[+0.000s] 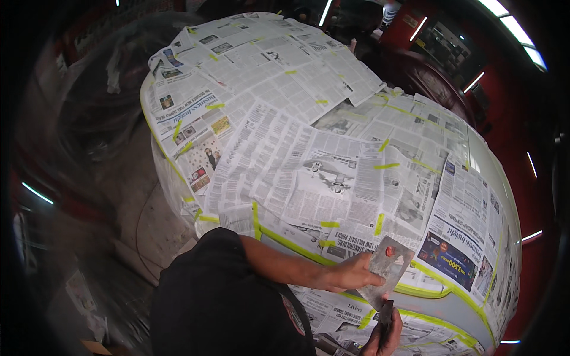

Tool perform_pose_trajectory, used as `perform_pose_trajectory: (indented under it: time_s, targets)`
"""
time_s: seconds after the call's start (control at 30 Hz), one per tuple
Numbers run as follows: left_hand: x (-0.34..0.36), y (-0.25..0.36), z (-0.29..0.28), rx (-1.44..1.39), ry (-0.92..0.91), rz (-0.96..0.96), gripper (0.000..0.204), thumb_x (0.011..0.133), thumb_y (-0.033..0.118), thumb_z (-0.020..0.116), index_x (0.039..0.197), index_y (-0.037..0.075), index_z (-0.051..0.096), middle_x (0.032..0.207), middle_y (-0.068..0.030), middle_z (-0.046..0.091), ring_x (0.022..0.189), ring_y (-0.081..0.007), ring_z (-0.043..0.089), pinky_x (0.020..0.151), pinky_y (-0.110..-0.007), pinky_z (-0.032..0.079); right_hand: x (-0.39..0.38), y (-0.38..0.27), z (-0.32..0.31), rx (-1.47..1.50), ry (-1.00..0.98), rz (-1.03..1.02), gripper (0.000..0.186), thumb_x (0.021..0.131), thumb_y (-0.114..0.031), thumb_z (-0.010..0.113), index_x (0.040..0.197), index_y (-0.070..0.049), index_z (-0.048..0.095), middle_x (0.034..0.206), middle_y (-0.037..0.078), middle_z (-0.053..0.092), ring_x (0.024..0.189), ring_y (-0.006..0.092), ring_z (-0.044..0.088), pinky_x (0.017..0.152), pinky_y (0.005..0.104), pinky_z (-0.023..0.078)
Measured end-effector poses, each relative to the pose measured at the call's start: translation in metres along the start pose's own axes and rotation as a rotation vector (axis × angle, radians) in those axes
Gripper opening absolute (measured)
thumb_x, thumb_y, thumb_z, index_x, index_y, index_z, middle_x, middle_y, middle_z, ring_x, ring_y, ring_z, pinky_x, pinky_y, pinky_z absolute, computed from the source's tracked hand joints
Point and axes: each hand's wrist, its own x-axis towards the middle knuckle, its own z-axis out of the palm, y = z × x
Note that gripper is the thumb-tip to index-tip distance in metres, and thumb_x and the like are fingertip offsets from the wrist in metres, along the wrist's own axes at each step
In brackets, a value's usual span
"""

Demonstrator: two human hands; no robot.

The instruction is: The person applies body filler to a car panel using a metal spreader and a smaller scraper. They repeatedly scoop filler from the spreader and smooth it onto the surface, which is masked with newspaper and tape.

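In my left hand (356, 274) is a flat, scuffed metal plate (389, 270), held tilted with a small red dab near its upper end. My right hand (385, 338) grips a dark, flat spreader or blade (385, 315) at the plate's lower edge. Both are over the car body, which is covered in newspaper sheets (332, 166) fixed with yellow tape (255, 222). A grey painted band (460, 299), edged with tape, shows between the sheets near my hands.
Plastic sheeting (95, 118) drapes whatever stands at the left. A concrete floor (142, 219) with a thin hose lies beside the car. A dark red vehicle panel (433, 77) is behind at the upper right, with shelving and strip lights beyond.
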Motion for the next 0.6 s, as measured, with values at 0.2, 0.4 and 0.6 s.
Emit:
perform_pose_trajectory:
  time_s: [0.2, 0.4, 0.6]
  targets:
    - [-0.003, 0.012, -0.001, -0.198, -0.037, -0.054, 0.042, 0.088, -0.002, 0.061, 0.129, 0.0, 0.051, 0.118, -0.0088, 0.063, 0.106, -0.0167, 0.061, 0.091, -0.031, 0.05, 0.008, 0.004, 0.009, -0.567, 0.06, -0.445, 0.04, 0.081, 0.009, 0.053, 0.12, 0.0, 0.062, 0.118, 0.022, 0.062, 0.111, 0.0404, 0.058, 0.096, 0.0512, 0.044]
    - [-0.016, 0.028, 0.004, 0.568, -0.113, 0.124, 0.033, 0.095, 0.018, 0.062, 0.118, -0.004, 0.055, 0.099, -0.0138, 0.067, 0.09, -0.0117, 0.055, 0.081, -0.032, 0.048, 0.02, -0.009, 0.004, -0.553, 0.112, -0.303, 0.033, 0.08, 0.004, 0.052, 0.111, 0.004, 0.063, 0.102, 0.024, 0.064, 0.093, 0.0444, 0.061, 0.082, 0.0526, 0.047]
    - [-0.02, 0.037, 0.015, 0.678, 0.059, 0.114, 0.036, 0.092, 0.016, 0.066, 0.118, -0.007, 0.055, 0.107, -0.0148, 0.067, 0.096, -0.0123, 0.058, 0.086, -0.029, 0.048, 0.013, 0.001, 0.019, -0.53, -0.019, -0.459, 0.041, 0.079, 0.004, 0.052, 0.118, 0.002, 0.063, 0.11, 0.024, 0.064, 0.102, 0.0438, 0.061, 0.089, 0.0519, 0.048]
